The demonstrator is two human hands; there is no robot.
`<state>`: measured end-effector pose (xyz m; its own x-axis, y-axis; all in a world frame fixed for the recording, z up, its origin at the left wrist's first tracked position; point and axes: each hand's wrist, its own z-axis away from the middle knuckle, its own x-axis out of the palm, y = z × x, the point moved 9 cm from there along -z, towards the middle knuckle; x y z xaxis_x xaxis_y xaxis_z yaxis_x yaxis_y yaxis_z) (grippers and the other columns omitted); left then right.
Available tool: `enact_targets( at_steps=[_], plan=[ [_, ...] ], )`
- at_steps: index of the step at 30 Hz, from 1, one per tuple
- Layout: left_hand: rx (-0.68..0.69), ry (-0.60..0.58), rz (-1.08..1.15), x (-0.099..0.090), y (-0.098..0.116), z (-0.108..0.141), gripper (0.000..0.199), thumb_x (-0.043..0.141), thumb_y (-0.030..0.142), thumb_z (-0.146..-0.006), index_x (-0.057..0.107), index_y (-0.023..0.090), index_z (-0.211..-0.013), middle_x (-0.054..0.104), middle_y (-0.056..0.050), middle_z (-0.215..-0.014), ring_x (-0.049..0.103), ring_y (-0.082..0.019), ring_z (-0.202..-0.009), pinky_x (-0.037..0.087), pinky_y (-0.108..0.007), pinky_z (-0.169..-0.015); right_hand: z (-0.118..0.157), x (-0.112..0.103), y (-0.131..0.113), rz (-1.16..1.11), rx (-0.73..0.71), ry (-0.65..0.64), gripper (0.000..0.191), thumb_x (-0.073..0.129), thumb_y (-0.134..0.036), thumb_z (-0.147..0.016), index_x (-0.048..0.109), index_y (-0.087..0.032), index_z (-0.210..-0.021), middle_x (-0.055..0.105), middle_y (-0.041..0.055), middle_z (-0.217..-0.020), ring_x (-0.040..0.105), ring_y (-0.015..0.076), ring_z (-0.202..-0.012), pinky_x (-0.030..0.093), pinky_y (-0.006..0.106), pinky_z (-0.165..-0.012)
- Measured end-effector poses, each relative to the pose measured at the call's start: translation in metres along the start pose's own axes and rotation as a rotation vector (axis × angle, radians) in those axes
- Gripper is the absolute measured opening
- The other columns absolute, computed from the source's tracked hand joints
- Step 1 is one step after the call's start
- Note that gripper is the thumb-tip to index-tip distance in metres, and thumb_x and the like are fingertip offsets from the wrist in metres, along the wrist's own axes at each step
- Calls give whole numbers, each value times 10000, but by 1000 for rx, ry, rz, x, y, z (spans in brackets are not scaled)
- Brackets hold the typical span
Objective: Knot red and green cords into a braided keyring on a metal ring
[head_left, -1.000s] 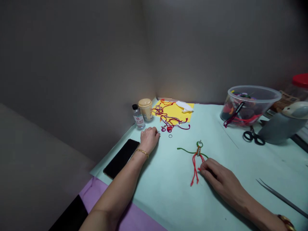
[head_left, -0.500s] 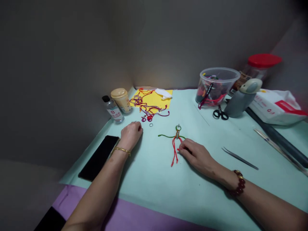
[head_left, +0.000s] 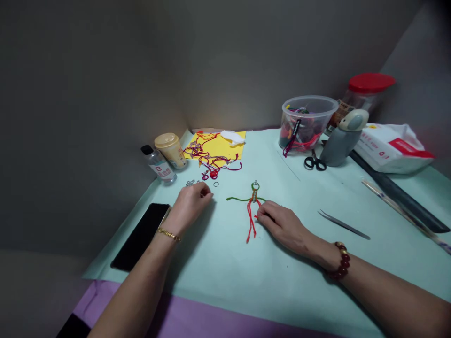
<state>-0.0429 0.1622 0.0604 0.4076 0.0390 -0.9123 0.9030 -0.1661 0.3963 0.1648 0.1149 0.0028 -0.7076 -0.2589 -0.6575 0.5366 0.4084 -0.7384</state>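
Grey walls (head_left: 232,61) are standing behind and to either side of the green-covered table (head_left: 225,277), purple cloth (head_left: 197,314) is showing along its near edge, and dim light is covering it.

Place: craft table (head_left: 225,272) between grey walls (head_left: 225,61) | Signs: knotted cord piece (head_left: 254,195), scissors (head_left: 314,162), tweezers (head_left: 345,226), tub of coloured bits (head_left: 319,123)

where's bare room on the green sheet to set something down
A wide patch lies between the left hand, the red cords and the green sheet's near edge; a smaller one between tweezers and scissors. Crowded: far left, around cup, bottle and tangled cords.
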Motion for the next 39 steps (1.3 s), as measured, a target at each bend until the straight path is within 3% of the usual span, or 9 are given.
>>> enact_targets(
  at_steps=[6,11,15,20,25,32,39],
  plan=[
    [-79,-138,886,56,55,5,156,647,295,-795,670,160,-870,708,-35,-794,661,-147,-695,491,-244,-638,0,-6,0,-52,6,71,151,416,-206,-928,487,-207,-795,538,1,-782,489,150,-707,379,290,-670],
    [-217,-181,1261,80,53,10,246,734,294,-766,652,132,-932,735,-78,-895,701,-172,-816,532,-263,-707,0,-9,1,-93,9,109,161,399,-203,-933,476,-211,-792,554,-1,-784,489,146,-709,379,285,-666],
    [-254,-235,1306,87,45,16,258,771,294,-743,681,116,-906,740,-98,-899,704,-200,-882,538,-281,-743,0,-10,-1,-83,-2,120,173,396,-210,-940,482,-212,-790,564,6,-784,498,153,-719,381,285,-663],
    [-203,-312,1284,95,58,22,237,735,291,-780,703,121,-943,736,-85,-870,689,-166,-801,539,-290,-759,0,-13,0,-141,31,126,189,388,-252,-962,518,-210,-832,559,5,-785,505,154,-718,388,289,-671],
    [-171,-254,1214,91,64,23,200,718,254,-780,671,143,-940,723,-52,-836,665,-143,-751,532,-265,-717,0,-15,-1,-175,19,144,185,392,-250,-962,509,-210,-826,558,5,-788,511,153,-731,396,288,-692],
    [-95,-169,955,81,65,24,100,682,205,-780,726,157,-855,727,-48,-819,626,-136,-725,505,-250,-703,0,-15,-2,-152,-2,157,197,404,-252,-954,466,-214,-771,540,-3,-756,490,146,-698,383,278,-653],
    [-97,-153,952,81,63,24,130,670,215,-781,745,161,-873,726,-50,-799,620,-141,-696,506,-268,-696,0,-13,-2,-120,-8,155,196,408,-239,-942,441,-216,-751,509,-14,-727,465,142,-670,360,272,-633]
  ],
)
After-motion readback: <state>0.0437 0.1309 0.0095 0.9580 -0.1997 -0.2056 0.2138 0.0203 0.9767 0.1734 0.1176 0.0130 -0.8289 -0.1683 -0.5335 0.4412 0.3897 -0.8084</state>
